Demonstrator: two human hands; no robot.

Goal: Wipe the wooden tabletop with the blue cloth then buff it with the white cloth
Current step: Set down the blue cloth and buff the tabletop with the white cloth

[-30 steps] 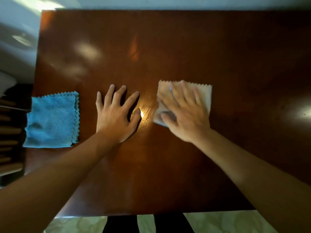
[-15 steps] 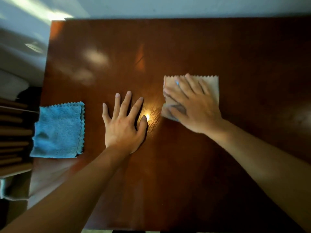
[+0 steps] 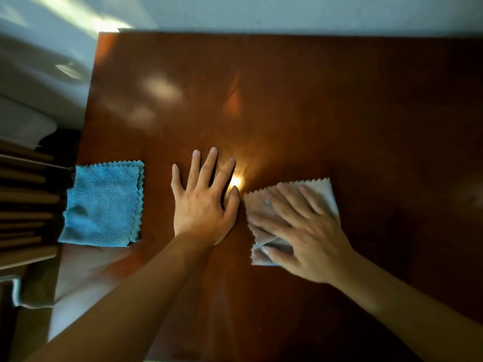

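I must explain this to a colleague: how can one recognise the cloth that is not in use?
Look at the wooden tabletop's left edge, beside the flat left hand. The blue cloth lies there untouched; the white cloth sits under the right hand.

Tabletop (image 3: 287,100): dark reddish-brown wood, glossy, with pale blurred reflections and one bright yellow-orange glint.
Blue cloth (image 3: 103,205): light blue, fine woven texture, zigzag-cut edges.
White cloth (image 3: 324,194): off-white to greyish-beige in shadow, zigzag-cut edges, one small blue speck.
Wall (image 3: 261,11): pale blue-grey with a streak of light.
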